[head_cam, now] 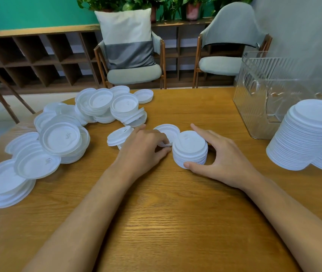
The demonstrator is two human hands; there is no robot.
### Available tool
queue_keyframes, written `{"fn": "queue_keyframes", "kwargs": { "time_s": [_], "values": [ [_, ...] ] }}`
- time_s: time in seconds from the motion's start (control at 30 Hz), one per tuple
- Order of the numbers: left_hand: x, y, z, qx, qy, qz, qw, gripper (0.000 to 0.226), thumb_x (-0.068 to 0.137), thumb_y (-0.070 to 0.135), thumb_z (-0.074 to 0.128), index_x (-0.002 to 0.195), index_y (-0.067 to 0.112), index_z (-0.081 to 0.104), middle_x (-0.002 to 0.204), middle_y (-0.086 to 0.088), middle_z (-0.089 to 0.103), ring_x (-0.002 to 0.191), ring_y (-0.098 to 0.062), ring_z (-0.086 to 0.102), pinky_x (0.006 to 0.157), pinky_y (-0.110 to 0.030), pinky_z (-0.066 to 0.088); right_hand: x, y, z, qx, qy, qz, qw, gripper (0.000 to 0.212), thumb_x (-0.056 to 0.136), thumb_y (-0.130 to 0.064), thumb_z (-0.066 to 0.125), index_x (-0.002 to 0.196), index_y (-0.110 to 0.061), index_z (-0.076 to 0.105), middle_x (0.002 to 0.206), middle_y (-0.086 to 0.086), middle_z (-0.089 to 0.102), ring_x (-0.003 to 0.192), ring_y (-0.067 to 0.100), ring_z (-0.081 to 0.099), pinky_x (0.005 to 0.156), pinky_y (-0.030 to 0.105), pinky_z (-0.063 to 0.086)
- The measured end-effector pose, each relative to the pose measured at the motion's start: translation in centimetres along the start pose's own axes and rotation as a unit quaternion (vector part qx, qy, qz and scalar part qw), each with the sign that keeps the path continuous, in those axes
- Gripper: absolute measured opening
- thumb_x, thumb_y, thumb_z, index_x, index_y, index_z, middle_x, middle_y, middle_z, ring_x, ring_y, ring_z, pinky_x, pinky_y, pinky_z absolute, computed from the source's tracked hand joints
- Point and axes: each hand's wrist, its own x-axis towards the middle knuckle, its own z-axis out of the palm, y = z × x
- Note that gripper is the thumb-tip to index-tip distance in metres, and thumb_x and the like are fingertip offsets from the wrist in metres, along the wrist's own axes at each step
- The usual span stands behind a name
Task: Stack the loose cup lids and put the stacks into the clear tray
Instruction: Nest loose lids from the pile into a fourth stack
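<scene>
1. Loose lids [60,137] lie heaped and overlapping across the left part of the wooden table [156,222].
2. A few nested lids [118,135] sit just left of the left hand.
3. The left hand [143,149] has its fingers curled and pinches the near rim of a single lid [168,131], which lies against the short stack.
4. The short stack [190,150] stands upright mid-table, between the two hands.
5. The right hand [222,160] is spread wide, cupping that stack. Its thumb presses the low front edge and its index finger reaches along the far side.
6. The clear tray [254,107] stands at the right rear of the table. Tall stacks [309,138] stand on the table just in front of it, outside it.
</scene>
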Motion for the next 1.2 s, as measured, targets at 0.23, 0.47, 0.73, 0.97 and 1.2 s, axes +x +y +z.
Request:
{"fn": "queue_keyframes", "kwargs": {
  "time_s": [0.23, 0.47, 0.73, 0.97, 1.2],
  "values": [
    [-0.2, 1.0, -0.8, -0.058, 0.078, -0.057, 0.994, 0.012, 0.09, 0.023, 0.073, 0.097, 0.015, 0.067, 0.088, 0.005, 0.069, 0.083, -0.017, 0.063, 0.078, -0.033, 0.051, 0.0, 0.1, 0.2, -0.003, -0.001, -0.018, 1.0, 0.098, 0.08, -0.056, 0.082, 0.161, -0.04, 0.031, 0.144, -0.027, 0.047, 0.133, -0.01, 0.041, 0.105, 0.007, 0.031],
    [0.1, 1.3, -1.3, -0.167, 0.168, -0.054, 0.97, 0.02, 0.094, 0.017, 0.074, 0.113, 0.015, 0.067, 0.102, 0.005, 0.069, 0.09, -0.012, 0.064, 0.077, -0.029, 0.054, 0.1, 0.3, 0.2, -0.002, 0.015, -0.005, 1.0, 0.097, 0.079, -0.058, 0.081, 0.161, -0.037, 0.033, 0.14, -0.026, 0.048, 0.131, -0.005, 0.044, 0.103, 0.009, 0.032],
    [0.4, 2.3, -2.0, -0.381, 0.152, -0.19, 0.892, 0.027, 0.093, 0.026, 0.072, 0.118, 0.032, 0.08, 0.106, 0.004, 0.073, 0.094, -0.013, 0.074, 0.084, -0.036, 0.063, 0.2, 0.0, 0.2, 0.009, 0.011, -0.006, 1.0, 0.097, 0.081, -0.067, 0.074, 0.162, -0.035, 0.032, 0.145, -0.023, 0.048, 0.135, 0.0, 0.046, 0.112, 0.031, 0.041],
    [0.3, 3.6, -1.2, -0.408, 0.083, -0.219, 0.882, 0.016, 0.092, 0.027, 0.076, 0.107, 0.031, 0.08, 0.089, 0.0, 0.074, 0.082, -0.032, 0.072, 0.085, -0.049, 0.061, 0.1, -0.4, 0.2, 0.051, 0.012, -0.013, 0.999, 0.118, 0.076, -0.055, 0.087, 0.163, -0.051, 0.008, 0.159, -0.027, 0.04, 0.143, -0.004, 0.04, 0.12, 0.041, 0.041],
    [0.0, 3.6, -0.3, -0.364, 0.062, -0.217, 0.904, 0.011, 0.092, 0.033, 0.076, 0.101, 0.03, 0.083, 0.089, 0.009, 0.076, 0.071, -0.006, 0.064, 0.07, -0.021, 0.052, -0.1, -0.5, 0.2, 0.037, 0.017, -0.016, 0.999, 0.11, 0.074, -0.061, 0.083, 0.162, -0.05, 0.018, 0.147, -0.031, 0.043, 0.136, -0.021, 0.033, 0.118, 0.021, 0.032]
  ]
}}
